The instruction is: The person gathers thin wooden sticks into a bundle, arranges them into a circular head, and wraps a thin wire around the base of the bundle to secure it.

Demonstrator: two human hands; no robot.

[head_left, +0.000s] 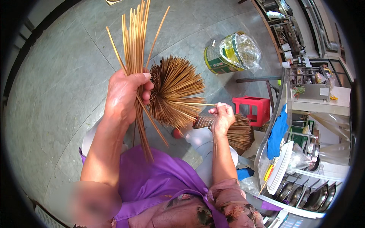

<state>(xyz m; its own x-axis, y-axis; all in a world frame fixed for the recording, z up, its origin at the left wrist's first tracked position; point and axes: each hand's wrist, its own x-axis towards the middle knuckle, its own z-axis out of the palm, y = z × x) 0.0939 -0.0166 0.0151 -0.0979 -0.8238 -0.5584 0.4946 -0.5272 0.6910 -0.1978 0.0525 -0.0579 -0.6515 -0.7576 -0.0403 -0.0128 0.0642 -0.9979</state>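
Note:
My left hand [127, 91] is closed around a loose bunch of thin bamboo sticks [134, 41], held upright over my lap. Some of them splay out at the top, and others hang below the fist. My right hand [221, 118] pinches the end of one slender stick [199, 104], whose other end lies against a big round bundle of brown sticks [178, 85]. That bundle stands on end between my hands, its tips fanned outward. Beyond my right wrist lies a second stick bundle [241, 133], bound with pale ties near one end. My purple apron [159, 174] lies under both arms.
A green-and-yellow bucket [224, 57] with clear plastic over it stands on the grey floor ahead. To the right are a red stool [253, 110] and a metal table holding a blue cloth [276, 135] and a yellow-handled tool [269, 172]. Several pans [317, 197] sit on a rack behind.

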